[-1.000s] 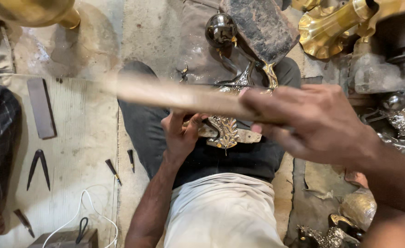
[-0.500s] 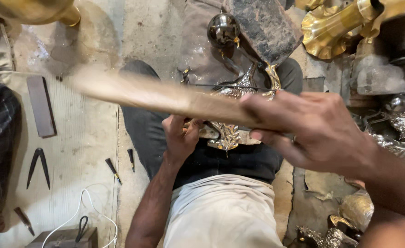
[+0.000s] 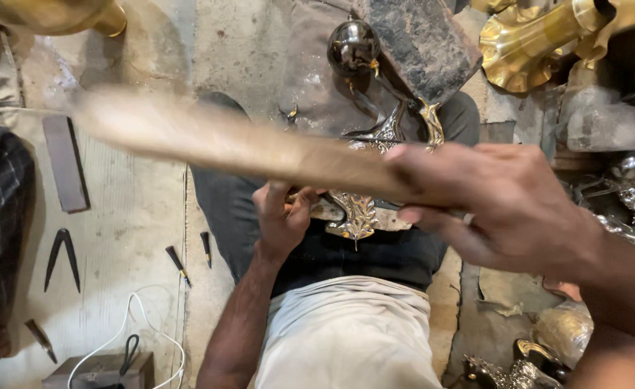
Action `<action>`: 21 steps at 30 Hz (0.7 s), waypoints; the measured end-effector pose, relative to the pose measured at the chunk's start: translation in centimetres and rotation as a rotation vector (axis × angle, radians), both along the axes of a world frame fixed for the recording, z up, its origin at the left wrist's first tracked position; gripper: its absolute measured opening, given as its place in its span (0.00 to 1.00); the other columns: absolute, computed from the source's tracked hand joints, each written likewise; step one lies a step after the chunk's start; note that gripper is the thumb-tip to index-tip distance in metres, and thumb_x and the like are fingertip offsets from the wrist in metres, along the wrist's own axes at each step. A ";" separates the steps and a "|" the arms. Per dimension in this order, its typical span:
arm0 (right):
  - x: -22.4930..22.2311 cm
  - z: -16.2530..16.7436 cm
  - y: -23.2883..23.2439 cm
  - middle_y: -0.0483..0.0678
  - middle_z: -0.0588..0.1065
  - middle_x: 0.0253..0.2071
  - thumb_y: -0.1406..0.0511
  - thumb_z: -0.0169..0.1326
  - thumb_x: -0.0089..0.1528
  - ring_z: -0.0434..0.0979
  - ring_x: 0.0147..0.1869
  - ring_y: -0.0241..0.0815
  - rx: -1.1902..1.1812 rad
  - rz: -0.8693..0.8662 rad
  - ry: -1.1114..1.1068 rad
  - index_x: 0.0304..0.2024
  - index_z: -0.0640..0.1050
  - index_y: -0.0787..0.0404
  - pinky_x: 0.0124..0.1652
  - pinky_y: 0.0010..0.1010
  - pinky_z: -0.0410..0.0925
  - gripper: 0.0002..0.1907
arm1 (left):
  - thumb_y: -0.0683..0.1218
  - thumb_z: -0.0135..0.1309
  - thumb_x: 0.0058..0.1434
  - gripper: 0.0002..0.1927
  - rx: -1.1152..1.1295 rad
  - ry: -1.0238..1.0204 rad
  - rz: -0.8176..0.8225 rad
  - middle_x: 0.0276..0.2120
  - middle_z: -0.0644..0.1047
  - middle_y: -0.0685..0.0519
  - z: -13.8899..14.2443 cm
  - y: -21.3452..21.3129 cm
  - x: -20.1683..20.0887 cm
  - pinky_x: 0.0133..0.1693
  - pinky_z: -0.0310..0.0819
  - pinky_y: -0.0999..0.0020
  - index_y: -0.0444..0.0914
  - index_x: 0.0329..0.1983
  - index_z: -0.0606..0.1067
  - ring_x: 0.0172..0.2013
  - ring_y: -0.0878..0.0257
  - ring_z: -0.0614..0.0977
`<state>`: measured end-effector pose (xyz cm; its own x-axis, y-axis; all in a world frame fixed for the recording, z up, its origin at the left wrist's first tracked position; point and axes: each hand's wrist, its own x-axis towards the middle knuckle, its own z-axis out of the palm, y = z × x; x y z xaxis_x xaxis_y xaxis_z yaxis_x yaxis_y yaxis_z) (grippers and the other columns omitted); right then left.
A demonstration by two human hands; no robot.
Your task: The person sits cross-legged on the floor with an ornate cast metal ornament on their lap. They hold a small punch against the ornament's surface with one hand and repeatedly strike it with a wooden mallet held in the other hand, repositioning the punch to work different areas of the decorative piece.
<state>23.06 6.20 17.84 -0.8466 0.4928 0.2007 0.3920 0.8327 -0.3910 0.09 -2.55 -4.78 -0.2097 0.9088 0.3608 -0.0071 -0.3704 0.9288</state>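
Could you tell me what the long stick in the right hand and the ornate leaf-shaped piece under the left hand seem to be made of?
The stick in the right hand looks like pale, unpainted wood: a matt tan surface, though motion blur hides any grain. The ornate piece that the left hand steadies looks like polished metal, silvery with gold-toned parts, judging by its bright reflections and embossed relief; which metal cannot be told.

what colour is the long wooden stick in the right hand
Pale tan, bare wood, motion-blurred; the long wooden stick shows best in the head view, held in the right hand.
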 end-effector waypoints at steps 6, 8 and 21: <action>0.5 -0.4 0.3 0.41 0.76 0.29 0.57 0.54 0.69 0.72 0.24 0.33 -0.027 0.014 0.096 0.66 0.68 0.59 0.26 0.30 0.67 0.26 | 0.36 0.56 0.70 0.09 0.008 0.099 0.048 0.36 0.82 0.47 -0.2 -0.1 -0.4 0.40 0.82 0.70 0.31 0.51 0.71 0.38 0.63 0.87; 0.5 -0.4 0.3 0.44 0.77 0.26 0.56 0.55 0.64 0.68 0.19 0.34 0.039 0.014 -0.130 0.65 0.71 0.57 0.21 0.30 0.65 0.28 | 0.36 0.56 0.70 0.09 -0.014 0.107 0.048 0.35 0.82 0.46 -0.1 -0.1 -0.3 0.39 0.81 0.70 0.31 0.52 0.73 0.37 0.63 0.86; -0.1 0.8 0.4 0.43 0.78 0.26 0.56 0.58 0.65 0.73 0.21 0.32 0.045 -0.003 -0.053 0.65 0.73 0.62 0.23 0.31 0.68 0.29 | 0.34 0.54 0.69 0.10 -0.011 -0.001 -0.018 0.37 0.83 0.46 -0.1 -0.1 -0.2 0.42 0.85 0.70 0.29 0.52 0.72 0.41 0.62 0.88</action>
